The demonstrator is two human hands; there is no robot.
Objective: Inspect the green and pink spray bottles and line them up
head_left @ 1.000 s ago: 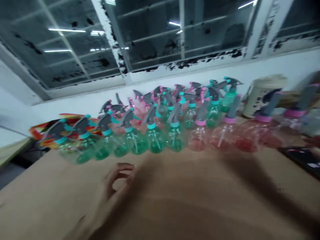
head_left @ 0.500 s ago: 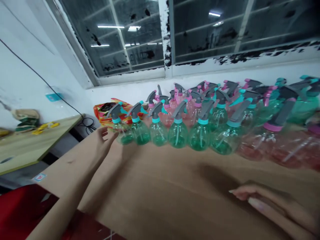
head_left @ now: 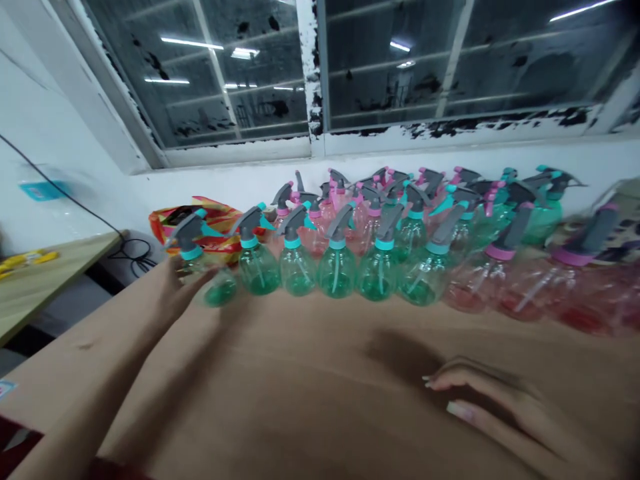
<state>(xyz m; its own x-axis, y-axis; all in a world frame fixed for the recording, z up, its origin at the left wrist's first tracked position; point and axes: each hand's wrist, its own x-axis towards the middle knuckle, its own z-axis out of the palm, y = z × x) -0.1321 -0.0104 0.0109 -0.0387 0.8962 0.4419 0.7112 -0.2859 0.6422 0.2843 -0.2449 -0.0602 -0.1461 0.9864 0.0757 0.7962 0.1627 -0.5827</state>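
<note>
My left hand [head_left: 181, 287] is wrapped round a green spray bottle [head_left: 220, 291] at the left end of the front row. This bottle has a grey trigger and a turquoise collar, and it leans slightly. Beside it stand more clear green spray bottles [head_left: 336, 273], with pink ones [head_left: 470, 287] further right. Over the bare tabletop, my right hand [head_left: 493, 407] hovers with thumb and fingers apart and nothing between them.
Behind the front row, several spray bottles with pink collars [head_left: 374, 212] crowd against the wall below the window. A red and yellow plastic bag [head_left: 230, 245] lies at the back left. Another table [head_left: 65, 283] stands at far left.
My left hand has closed round the end bottle, which is now tilted and a little apart from its neighbour. My right hand has opened somewhat. The whole view has shifted to the right.
</note>
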